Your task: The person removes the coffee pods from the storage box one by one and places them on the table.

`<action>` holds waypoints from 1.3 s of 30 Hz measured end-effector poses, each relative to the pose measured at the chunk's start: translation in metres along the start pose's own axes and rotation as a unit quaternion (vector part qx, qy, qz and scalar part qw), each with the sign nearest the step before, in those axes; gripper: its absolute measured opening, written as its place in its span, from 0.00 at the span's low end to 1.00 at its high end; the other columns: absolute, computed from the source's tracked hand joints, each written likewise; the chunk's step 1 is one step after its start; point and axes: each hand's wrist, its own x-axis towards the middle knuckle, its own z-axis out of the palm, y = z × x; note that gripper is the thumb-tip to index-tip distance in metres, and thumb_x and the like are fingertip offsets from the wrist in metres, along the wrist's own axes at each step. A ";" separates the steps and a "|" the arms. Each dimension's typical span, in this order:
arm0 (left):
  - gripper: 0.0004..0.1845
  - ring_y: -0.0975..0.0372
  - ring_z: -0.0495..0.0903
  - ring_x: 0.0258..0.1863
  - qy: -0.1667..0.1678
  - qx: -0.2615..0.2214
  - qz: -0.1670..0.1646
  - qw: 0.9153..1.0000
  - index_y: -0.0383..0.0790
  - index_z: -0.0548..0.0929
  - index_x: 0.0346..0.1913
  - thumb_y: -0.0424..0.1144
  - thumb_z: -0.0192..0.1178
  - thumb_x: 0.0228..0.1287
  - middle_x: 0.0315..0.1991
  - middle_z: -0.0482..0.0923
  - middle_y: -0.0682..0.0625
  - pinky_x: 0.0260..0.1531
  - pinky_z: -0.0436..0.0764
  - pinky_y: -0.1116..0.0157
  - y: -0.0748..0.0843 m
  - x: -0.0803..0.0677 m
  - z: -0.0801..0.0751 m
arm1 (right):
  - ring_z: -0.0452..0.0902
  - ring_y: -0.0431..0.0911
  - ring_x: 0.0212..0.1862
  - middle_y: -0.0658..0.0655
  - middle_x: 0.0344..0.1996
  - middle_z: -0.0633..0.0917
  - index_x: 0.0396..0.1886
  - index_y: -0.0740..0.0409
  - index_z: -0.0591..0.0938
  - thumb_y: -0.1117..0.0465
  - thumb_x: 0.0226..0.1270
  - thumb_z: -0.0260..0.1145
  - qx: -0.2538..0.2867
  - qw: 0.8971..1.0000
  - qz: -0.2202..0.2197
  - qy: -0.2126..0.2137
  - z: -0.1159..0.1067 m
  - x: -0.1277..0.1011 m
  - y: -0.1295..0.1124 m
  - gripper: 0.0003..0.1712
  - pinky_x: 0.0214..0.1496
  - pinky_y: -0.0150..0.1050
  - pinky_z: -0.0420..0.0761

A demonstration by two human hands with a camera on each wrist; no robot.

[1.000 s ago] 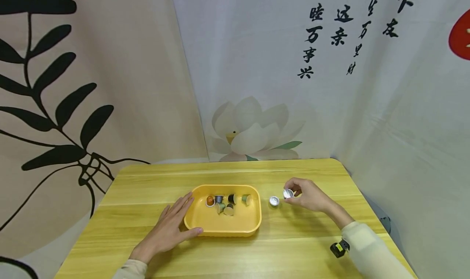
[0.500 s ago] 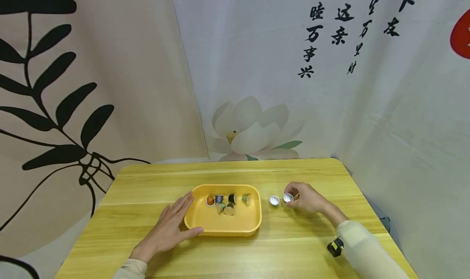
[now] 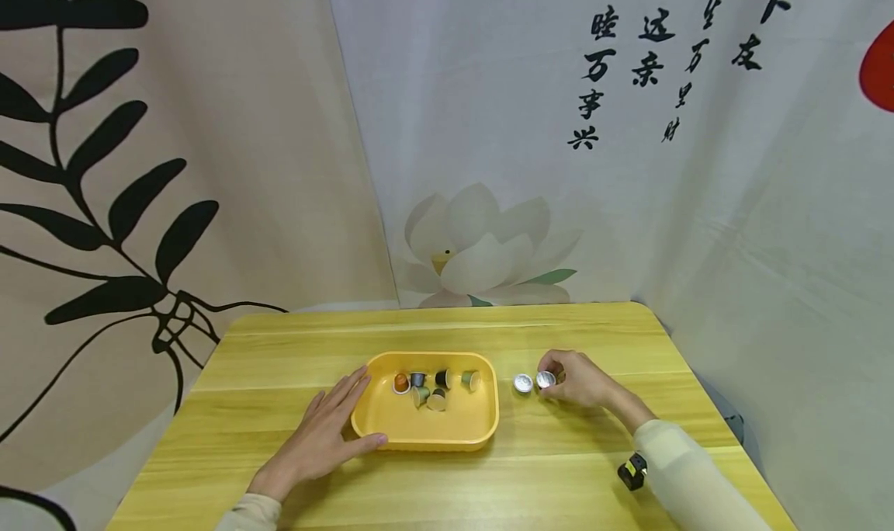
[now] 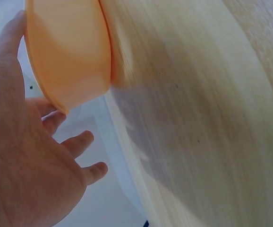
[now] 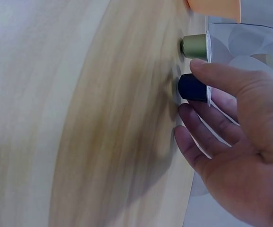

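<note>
A yellow tray (image 3: 447, 432) sits mid-table and holds several small coffee capsules (image 3: 434, 385). My left hand (image 3: 323, 430) lies flat with straight fingers against the tray's left side; the left wrist view shows the tray wall (image 4: 65, 52) by the left hand (image 4: 28, 156). Right of the tray stand two foil-topped capsules. My right hand (image 3: 576, 380) pinches the dark blue capsule (image 5: 193, 88) (image 3: 545, 379), which rests on the table beside a green capsule (image 5: 195, 46) (image 3: 522, 383).
The wooden table (image 3: 447, 484) has its right edge close to my right forearm. A small black and yellow device (image 3: 632, 471) sits at my right wrist. Printed cloth hangs behind and to the right.
My right hand has lowered the dark blue capsule from above the table down onto it, next to the green one. The left hand and tray have not moved.
</note>
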 end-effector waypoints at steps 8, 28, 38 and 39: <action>0.60 0.34 0.55 0.92 -0.004 0.001 0.000 1.000 0.44 0.57 0.93 0.73 0.69 0.72 0.96 0.48 0.50 0.83 0.51 0.18 0.000 0.001 -0.001 | 0.86 0.45 0.46 0.52 0.42 0.91 0.49 0.57 0.87 0.64 0.67 0.85 -0.004 1.000 -0.002 0.001 0.000 0.000 -0.001 0.17 0.47 0.29 0.85; 0.59 0.34 0.57 0.91 0.000 0.000 0.002 1.000 0.45 0.57 0.93 0.73 0.69 0.72 0.96 0.48 0.51 0.82 0.53 0.18 -0.001 -0.001 0.001 | 0.87 0.46 0.52 0.53 0.49 0.91 0.61 0.61 0.87 0.62 0.67 0.86 0.010 1.000 0.013 -0.018 -0.001 -0.003 -0.001 0.26 0.53 0.34 0.90; 0.60 0.35 0.55 0.92 -0.003 -0.005 -0.002 1.000 0.44 0.57 0.93 0.73 0.69 0.72 0.96 0.47 0.51 0.82 0.52 0.18 0.000 -0.001 0.000 | 0.87 0.53 0.61 0.61 0.63 0.90 0.74 0.64 0.82 0.58 0.69 0.85 -0.009 1.000 0.014 -0.023 -0.003 -0.008 -0.004 0.37 0.66 0.56 0.90; 0.60 0.34 0.55 0.92 -0.003 -0.006 -0.002 1.000 0.44 0.57 0.93 0.73 0.69 0.72 0.96 0.47 0.51 0.82 0.52 0.18 0.000 -0.001 0.000 | 0.87 0.54 0.62 0.62 0.65 0.89 0.75 0.64 0.81 0.57 0.70 0.85 -0.010 1.000 0.015 -0.023 -0.004 -0.009 -0.004 0.38 0.68 0.59 0.89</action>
